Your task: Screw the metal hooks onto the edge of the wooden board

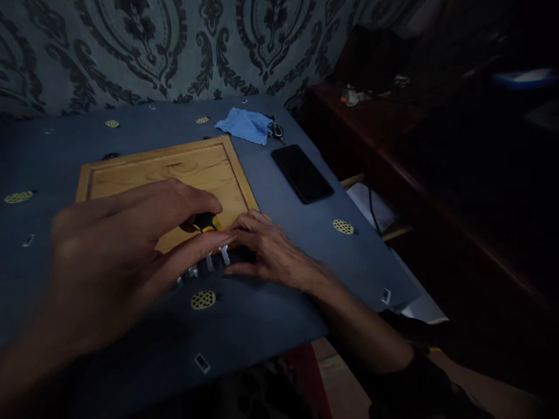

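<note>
My left hand (117, 250) is closed round a black-and-yellow handle, which looks like a screwdriver (208, 223); its tip is hidden behind my fingers. Beneath lies a light wooden framed board (170, 166) on the blue cloth. My right hand (271, 250) rests at the board's near right corner, its fingers bent round the edge and gripping it together with a dark strip (241, 256). Several small silvery metal pieces (224, 255) show along that strip, between my two hands. Part of the board's near edge is covered by my left hand.
A black phone (302, 173) lies right of the board. Behind it are a crumpled blue rag (245, 125) and keys (278, 131). The table's patterned blue cloth (271, 314) ends at the right, beside dark reddish furniture (371, 139). A patterned wall covering (196, 52) stands behind.
</note>
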Available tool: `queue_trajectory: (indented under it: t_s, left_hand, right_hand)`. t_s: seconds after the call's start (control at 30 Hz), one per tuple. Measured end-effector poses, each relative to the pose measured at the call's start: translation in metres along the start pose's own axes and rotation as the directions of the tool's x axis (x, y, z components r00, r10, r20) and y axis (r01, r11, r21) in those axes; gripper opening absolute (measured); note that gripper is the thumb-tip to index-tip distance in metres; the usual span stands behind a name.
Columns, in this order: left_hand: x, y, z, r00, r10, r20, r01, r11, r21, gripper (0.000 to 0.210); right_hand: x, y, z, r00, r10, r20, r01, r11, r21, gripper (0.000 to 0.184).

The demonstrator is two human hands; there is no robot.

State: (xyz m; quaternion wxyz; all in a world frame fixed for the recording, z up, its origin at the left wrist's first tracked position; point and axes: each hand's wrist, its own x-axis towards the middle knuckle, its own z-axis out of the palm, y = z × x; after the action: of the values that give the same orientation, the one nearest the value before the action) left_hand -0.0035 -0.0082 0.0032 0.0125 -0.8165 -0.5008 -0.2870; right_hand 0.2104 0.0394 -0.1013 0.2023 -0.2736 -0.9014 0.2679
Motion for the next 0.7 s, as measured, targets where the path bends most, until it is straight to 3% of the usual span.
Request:
queue_trajectory:
  t_s: [0.23, 0.7]
  left_hand:
    - [-0.0014, -0.0008, 0.0011, 0.998, -0.057, 0.013, 0.057, 0.998, -0.009, 0.030]
    - [-0.0032, -0.0036, -0.0004, 0.995, 0.029, 0.094, -0.025, 0.999, -0.041, 0.026]
  right_hand:
    - [0.0005, -0.0010, -0.0013, 1.000, 0.011, 0.009, -0.011, 1.000, 0.001, 0.043]
    - [-0.0006, -0.0013, -0.0010, 1.000, 0.008, -0.009, -0.008, 1.000, 0.022, 0.041]
